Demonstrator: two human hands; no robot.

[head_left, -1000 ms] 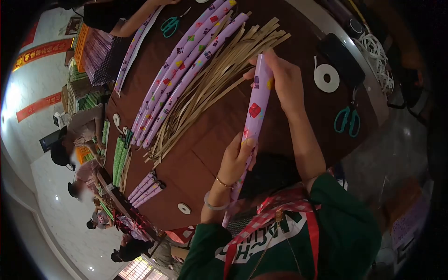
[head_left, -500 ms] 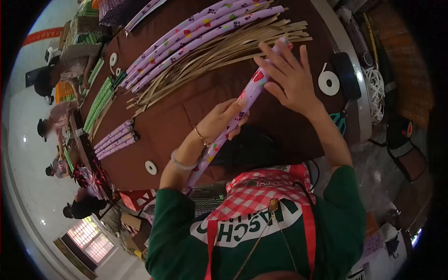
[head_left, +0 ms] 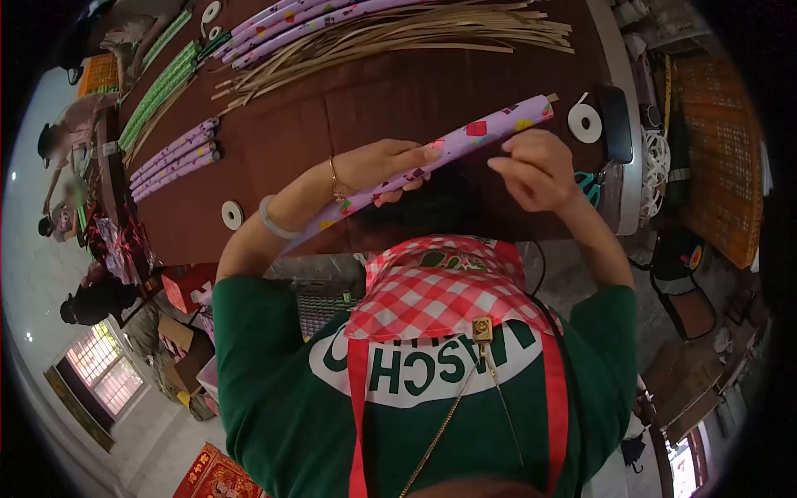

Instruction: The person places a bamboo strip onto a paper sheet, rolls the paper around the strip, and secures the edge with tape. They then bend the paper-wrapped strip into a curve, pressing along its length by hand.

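In the head view a patterned purple paper roll (head_left: 476, 133) slants across my front, with its far end raised to the right and a thin tan strip tip poking out of it. My left hand (head_left: 386, 169) is wrapped round the middle of this roll. Its near end runs down beside my left forearm. Just below the far end is my right hand (head_left: 535, 170), fingers curled in, with nothing seen in it and a small gap to the roll.
Flat tan strips (head_left: 398, 41) and long purple rolls (head_left: 307, 29) lie along the table's far side. Short purple rolls (head_left: 174, 160), green rolls (head_left: 162, 95) and a white tape roll (head_left: 232, 216) are at left. Another tape roll (head_left: 584, 123) and teal-handled scissors (head_left: 589, 187) sit at right.
The paper roll has tipped from steep to flatter, its far end swinging right and towards me. My right hand has come down off the roll, its spread fingers now curled. The view has shifted.
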